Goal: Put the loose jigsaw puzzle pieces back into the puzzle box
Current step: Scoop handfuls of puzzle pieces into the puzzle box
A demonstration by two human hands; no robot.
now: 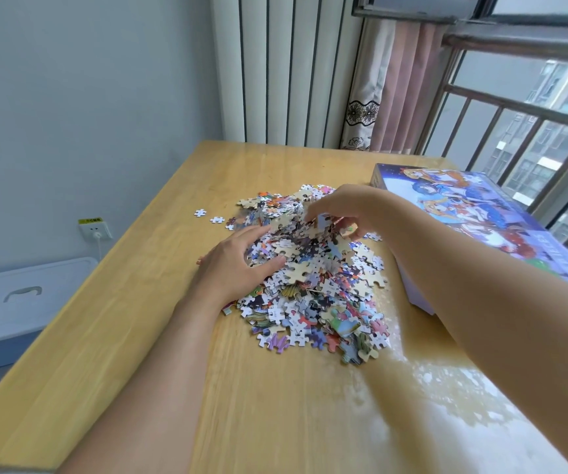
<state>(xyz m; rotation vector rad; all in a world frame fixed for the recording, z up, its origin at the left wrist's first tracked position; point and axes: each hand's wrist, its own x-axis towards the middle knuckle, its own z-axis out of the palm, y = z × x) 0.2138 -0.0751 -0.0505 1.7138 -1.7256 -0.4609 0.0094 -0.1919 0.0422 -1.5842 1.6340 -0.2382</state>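
on the desk [139, 336], both hands are working the pile [313, 289] of pieces: the left hand [238, 265] is lying spread against its near-left edge, seemingly herding it, while the right hand [340, 210] is pinching pieces at the top. the box [480, 213] is sitting just right, lid apparently on, contents hidden.

Large heap of loose jigsaw pieces [313, 278] at middle of wooden table – multicoloured, some face up, some showing plain tan or white backs. Two stray white pieces [209, 216] lie flat just left of heap. Puzzle box [487, 213] – blue-purple, cartoon figures on lid, closed – sits flat at heap's right.
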